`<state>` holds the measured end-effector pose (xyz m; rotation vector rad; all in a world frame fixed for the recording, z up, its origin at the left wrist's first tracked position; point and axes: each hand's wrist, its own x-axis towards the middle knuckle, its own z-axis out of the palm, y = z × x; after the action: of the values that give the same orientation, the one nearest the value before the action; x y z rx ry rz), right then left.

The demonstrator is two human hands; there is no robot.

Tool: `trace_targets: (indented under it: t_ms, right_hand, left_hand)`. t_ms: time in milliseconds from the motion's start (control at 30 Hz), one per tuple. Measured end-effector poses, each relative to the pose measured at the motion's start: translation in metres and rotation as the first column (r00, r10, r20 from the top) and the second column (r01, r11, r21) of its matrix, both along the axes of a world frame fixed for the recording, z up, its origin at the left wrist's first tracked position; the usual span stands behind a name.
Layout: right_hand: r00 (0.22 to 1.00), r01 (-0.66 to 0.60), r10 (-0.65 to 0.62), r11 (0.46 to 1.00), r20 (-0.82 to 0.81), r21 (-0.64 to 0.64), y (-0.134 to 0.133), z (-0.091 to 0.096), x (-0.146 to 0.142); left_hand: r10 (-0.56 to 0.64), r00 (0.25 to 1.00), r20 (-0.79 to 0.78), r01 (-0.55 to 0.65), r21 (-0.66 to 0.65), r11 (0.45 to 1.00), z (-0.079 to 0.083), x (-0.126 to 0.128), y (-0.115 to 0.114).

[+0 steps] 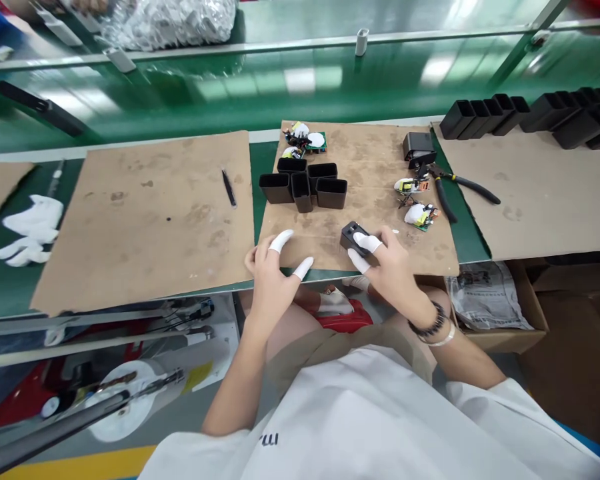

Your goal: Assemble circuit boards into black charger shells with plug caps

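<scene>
My right hand (387, 260), with white finger cots on thumb and finger, grips a small black plastic housing (351, 235) near the front edge of the cardboard. My left hand (275, 267) is empty, its cotted thumb and finger spread apart over the board's edge. Several open black plastic cases (331, 192) stand in a cluster beyond my hands. Circuit boards with white and yellow parts (420, 215) lie to the right, and another circuit board (316, 141) lies behind the cases. Black-and-yellow pliers (445, 190) rest at the cardboard's right edge.
Tweezers (229, 188) lie on the left cardboard sheet (155, 207). White gloves (33, 227) are at the far left. More black cases (485, 117) stand in rows at right. A metal rail (300, 45) runs behind. Below the bench sits a cardboard box with newspaper (487, 297).
</scene>
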<state>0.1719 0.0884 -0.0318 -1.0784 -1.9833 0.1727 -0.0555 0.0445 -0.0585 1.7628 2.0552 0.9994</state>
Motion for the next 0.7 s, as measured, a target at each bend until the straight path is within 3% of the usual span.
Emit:
trace_targets:
  t_ms: [233,333,400,467,533,600,700]
  right_hand:
    - [0.999,0.001,0.002,0.998,0.041,-0.070,0.004,-0.017,0.002]
    - [0.997,-0.077,0.072,0.977,-0.033,-0.197,0.006,-0.021,0.002]
    - [0.964,-0.146,0.068,0.942,-0.257,-0.302,0.002,-0.020,-0.001]
    - [0.818,-0.277,-0.026,0.857,-0.574,-0.434,-0.007,-0.014,-0.006]
    - [0.572,-0.472,-0.214,0.704,-0.792,-0.531,-0.017,-0.006,-0.013]
    - [0.384,-0.657,-0.395,0.518,-0.835,-0.548,-0.026,0.003,-0.018]
    - [0.283,-0.825,-0.523,0.296,-0.804,-0.482,-0.033,0.015,-0.019]
  left_hand:
    - [-0.006,0.997,0.071,0.001,0.081,0.997,-0.002,0.008,0.002]
    - [-0.182,0.956,0.232,0.155,0.128,0.979,0.001,0.022,0.002]
    - [-0.316,0.897,0.309,0.269,0.183,0.945,0.002,0.035,0.002]
    - [-0.405,0.844,0.351,0.337,0.239,0.911,0.002,0.047,0.003]
    - [-0.430,0.823,0.371,0.337,0.290,0.896,0.003,0.058,0.004]
    - [-0.406,0.831,0.381,0.289,0.328,0.899,0.008,0.066,0.005]
    - [-0.368,0.847,0.384,0.225,0.369,0.902,0.020,0.072,0.005]
